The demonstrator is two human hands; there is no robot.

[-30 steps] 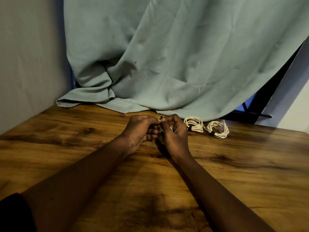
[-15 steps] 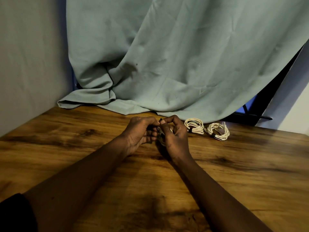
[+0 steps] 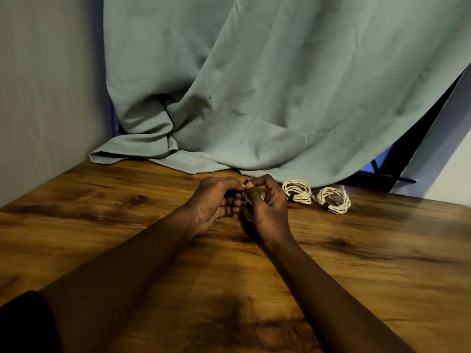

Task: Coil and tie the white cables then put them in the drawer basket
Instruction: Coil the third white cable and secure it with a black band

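Note:
My left hand and my right hand meet fingertip to fingertip over the middle of the wooden table. Between them they hold a small coiled white cable, mostly hidden by the fingers. A thin black tie sticks up where the thumbs and forefingers pinch. To the right lie two tied white cable coils, one close to my right hand and another further right, each bound by a dark band. No drawer basket is in view.
A pale green curtain hangs behind and drapes onto the table's back edge. A grey wall closes the left side. A dark frame shows at the back right, behind the coils.
Both hands stay together at the same spot with only small finger movements on the tie. The two finished coils have not moved.

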